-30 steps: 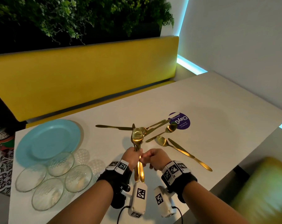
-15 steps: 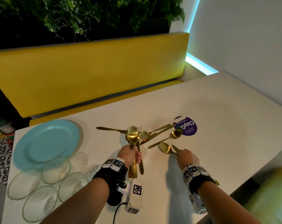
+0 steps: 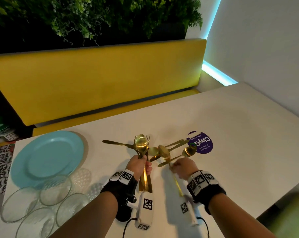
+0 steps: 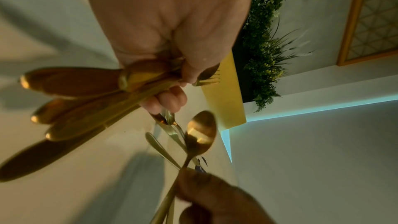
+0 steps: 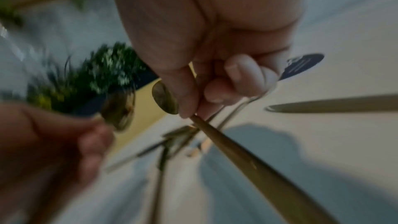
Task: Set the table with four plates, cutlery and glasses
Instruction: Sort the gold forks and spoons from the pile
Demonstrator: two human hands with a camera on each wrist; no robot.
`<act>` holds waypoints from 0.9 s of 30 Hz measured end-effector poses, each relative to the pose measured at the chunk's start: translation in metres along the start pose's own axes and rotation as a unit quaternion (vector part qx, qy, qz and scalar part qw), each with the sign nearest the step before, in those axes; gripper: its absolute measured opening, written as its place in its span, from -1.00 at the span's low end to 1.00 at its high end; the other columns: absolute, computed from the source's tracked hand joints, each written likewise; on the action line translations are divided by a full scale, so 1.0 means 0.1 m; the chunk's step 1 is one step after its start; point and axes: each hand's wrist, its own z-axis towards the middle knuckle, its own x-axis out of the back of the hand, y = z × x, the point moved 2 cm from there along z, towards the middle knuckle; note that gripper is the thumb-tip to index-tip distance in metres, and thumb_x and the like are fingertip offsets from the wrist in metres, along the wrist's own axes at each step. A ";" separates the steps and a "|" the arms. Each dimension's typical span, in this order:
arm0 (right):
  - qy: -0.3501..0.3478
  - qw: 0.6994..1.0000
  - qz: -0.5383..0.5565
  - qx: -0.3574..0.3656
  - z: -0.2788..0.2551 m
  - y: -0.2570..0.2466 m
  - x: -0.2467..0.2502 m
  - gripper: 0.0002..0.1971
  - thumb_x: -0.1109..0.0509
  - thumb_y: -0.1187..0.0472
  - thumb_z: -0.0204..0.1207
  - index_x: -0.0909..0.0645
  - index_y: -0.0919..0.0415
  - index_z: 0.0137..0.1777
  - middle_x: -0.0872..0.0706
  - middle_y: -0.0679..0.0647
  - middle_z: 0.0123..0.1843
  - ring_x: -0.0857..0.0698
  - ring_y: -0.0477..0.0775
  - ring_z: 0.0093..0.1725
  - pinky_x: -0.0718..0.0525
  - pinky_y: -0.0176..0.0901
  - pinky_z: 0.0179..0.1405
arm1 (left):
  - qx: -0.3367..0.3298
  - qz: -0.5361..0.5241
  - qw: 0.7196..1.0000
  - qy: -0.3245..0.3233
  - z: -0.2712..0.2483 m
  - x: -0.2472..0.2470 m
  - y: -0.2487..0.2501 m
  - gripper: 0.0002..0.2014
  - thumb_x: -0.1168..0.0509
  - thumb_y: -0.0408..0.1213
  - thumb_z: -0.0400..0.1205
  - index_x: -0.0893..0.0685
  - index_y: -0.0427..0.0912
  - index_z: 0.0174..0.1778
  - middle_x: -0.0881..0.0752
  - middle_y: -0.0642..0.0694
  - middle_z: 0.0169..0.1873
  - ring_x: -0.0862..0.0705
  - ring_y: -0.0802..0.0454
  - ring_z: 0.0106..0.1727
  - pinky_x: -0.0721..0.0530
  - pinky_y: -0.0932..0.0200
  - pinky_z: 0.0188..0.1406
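Note:
My left hand grips an upright bundle of gold cutlery, spoons and a fork, with the handles sticking out below the fist. My right hand pinches the handle of a gold spoon lifted off the table, its bowl tilted just right of the bundle. More gold cutlery lies loose on the white table beyond both hands. A light blue plate sits at the left. Several clear glass dishes cluster in front of it.
A purple round sticker lies on the table right of the loose cutlery. A yellow bench backrest runs along the far side, with green plants above. A grey wall bounds the right.
My right hand left the bundle, reached right to the loose cutlery, pinched a spoon and lifted it. The left hand kept hold of the bundle and shifted slightly left.

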 end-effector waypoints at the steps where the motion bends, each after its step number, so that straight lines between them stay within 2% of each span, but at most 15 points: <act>1: -0.022 0.995 0.097 0.005 -0.02 -0.09 0.01 -0.84 -0.33 0.17 0.58 -0.70 0.21 -0.02 -0.67 0.03 -0.20 -0.56 -0.06 -0.34 -0.53 -0.31 -0.38 | -0.001 -0.004 1.000 -0.001 0.01 0.00 0.01 -0.81 -0.07 -0.33 0.75 -0.47 -0.27 -0.16 -0.55 -0.18 -0.42 -0.48 0.00 -0.44 -0.48 0.18 -0.39; 3: -0.080 0.959 0.273 -0.002 -0.06 -0.29 0.00 -0.88 -0.32 0.23 0.59 -0.65 0.21 -0.13 -0.68 0.07 -0.25 -0.49 -0.08 -0.47 -0.47 -0.36 -0.56 | -0.005 -0.007 1.000 -0.003 0.01 -0.01 0.04 -0.82 -0.08 -0.31 0.75 -0.50 -0.30 -0.11 -0.58 -0.19 -0.41 -0.52 -0.01 -0.44 -0.51 0.18 -0.38; 5: -0.106 0.937 0.333 -0.020 -0.06 -0.44 -0.05 -0.91 -0.36 0.25 0.58 -0.64 0.25 -0.13 -0.68 0.09 -0.28 -0.46 -0.07 -0.52 -0.43 -0.34 -0.60 | -0.012 0.004 1.000 -0.002 0.02 -0.02 0.04 -0.78 -0.11 -0.24 0.74 -0.56 -0.32 -0.01 -0.67 -0.20 -0.35 -0.64 -0.05 -0.38 -0.63 0.11 -0.31; 7: -0.116 0.940 0.320 -0.028 -0.06 -0.54 -0.14 -0.91 -0.41 0.23 0.54 -0.64 0.26 -0.08 -0.69 0.11 -0.30 -0.46 -0.09 -0.57 -0.38 -0.34 -0.61 | -0.020 0.018 1.000 -0.007 0.02 -0.02 0.06 -0.72 -0.13 -0.15 0.72 -0.61 -0.31 -0.01 -0.74 -0.23 -0.28 -0.72 -0.12 -0.30 -0.72 0.01 -0.19; 8: -0.122 0.941 0.315 -0.025 -0.05 -0.58 -0.19 -0.92 -0.41 0.23 0.54 -0.63 0.25 -0.10 -0.67 0.12 -0.35 -0.45 -0.10 -0.60 -0.35 -0.35 -0.64 | -0.018 0.014 1.000 -0.011 0.02 -0.02 0.06 -0.70 -0.13 -0.13 0.72 -0.63 -0.30 -0.05 -0.74 -0.25 -0.31 -0.72 -0.15 -0.31 -0.72 -0.01 -0.20; 11: -0.109 0.953 0.282 -0.003 -0.03 -0.62 -0.31 -0.85 -0.34 0.28 0.58 -0.58 0.20 -0.24 -0.57 0.08 -0.46 -0.46 -0.11 -0.61 -0.37 -0.37 -0.65 | -0.009 0.017 1.000 -0.013 0.06 -0.01 0.06 -0.70 -0.13 -0.14 0.72 -0.62 -0.31 -0.10 -0.69 -0.26 -0.40 -0.65 -0.11 -0.48 -0.64 0.09 -0.39; 15: -0.091 0.967 0.237 0.029 -0.01 -0.63 -0.40 -0.81 -0.36 0.27 0.57 -0.64 0.13 -0.28 -0.63 -0.02 -0.49 -0.51 -0.19 -0.63 -0.39 -0.45 -0.70 | 0.005 0.032 0.999 0.006 0.10 0.04 0.04 -0.78 -0.10 -0.25 0.74 -0.56 -0.27 -0.14 -0.66 -0.21 -0.35 -0.65 -0.07 -0.42 -0.63 0.13 -0.43; 17: -0.092 0.974 0.205 0.037 0.03 -0.62 -0.36 -0.89 -0.39 0.18 0.55 -0.69 0.09 -0.20 -0.69 -0.07 -0.40 -0.55 -0.16 -0.50 -0.43 -0.40 -0.58 | 0.012 0.021 1.000 0.016 0.14 0.08 0.03 -0.82 -0.08 -0.29 0.74 -0.52 -0.27 -0.08 -0.64 -0.18 -0.34 -0.63 -0.04 -0.41 -0.57 0.15 -0.43; 19: -0.057 0.988 0.142 0.022 0.13 -0.54 -0.25 -0.87 -0.36 0.09 0.56 -0.71 0.10 -0.06 -0.68 -0.06 -0.26 -0.55 -0.14 -0.39 -0.47 -0.38 -0.49 | 0.025 0.003 0.999 0.025 0.17 0.12 0.04 -0.86 -0.06 -0.31 0.75 -0.49 -0.24 -0.02 -0.64 -0.16 -0.31 -0.61 -0.01 -0.41 -0.54 0.18 -0.42; 21: -0.005 0.998 0.061 -0.015 0.29 -0.40 -0.10 -0.76 -0.31 0.07 0.58 -0.70 0.20 0.06 -0.67 0.02 -0.17 -0.60 -0.06 -0.27 -0.63 -0.28 -0.30 | 0.034 -0.014 0.999 0.029 0.20 0.16 0.06 -0.86 -0.05 -0.31 0.75 -0.47 -0.20 -0.08 -0.60 -0.15 -0.34 -0.55 0.02 -0.41 -0.52 0.19 -0.38; 23: 0.026 0.997 0.021 -0.073 0.43 -0.22 0.03 -0.74 -0.29 0.10 0.59 -0.65 0.27 0.09 -0.63 0.11 -0.10 -0.60 0.05 -0.13 -0.65 -0.17 -0.09 | 0.042 -0.027 0.998 0.030 0.21 0.19 0.07 -0.82 -0.05 -0.31 0.75 -0.46 -0.20 -0.16 -0.54 -0.14 -0.39 -0.47 0.03 -0.43 -0.51 0.18 -0.37; 24: 0.035 0.993 0.032 -0.103 0.49 -0.15 0.07 -0.78 -0.29 0.13 0.60 -0.61 0.27 0.09 -0.61 0.12 -0.10 -0.58 0.07 -0.12 -0.64 -0.16 -0.12 | 0.043 -0.025 0.998 0.034 0.23 0.20 0.07 -0.81 -0.05 -0.31 0.75 -0.46 -0.21 -0.17 -0.52 -0.12 -0.41 -0.45 0.04 -0.44 -0.52 0.17 -0.37; 27: 0.046 0.983 0.067 -0.164 0.62 0.00 0.11 -0.76 -0.26 0.21 0.63 -0.52 0.32 0.22 -0.55 0.10 -0.23 -0.58 0.05 -0.22 -0.43 -0.27 -0.49 | 0.042 -0.016 0.998 0.048 0.28 0.22 0.06 -0.81 -0.06 -0.28 0.74 -0.46 -0.20 -0.18 -0.50 -0.10 -0.43 -0.42 0.06 -0.46 -0.50 0.18 -0.40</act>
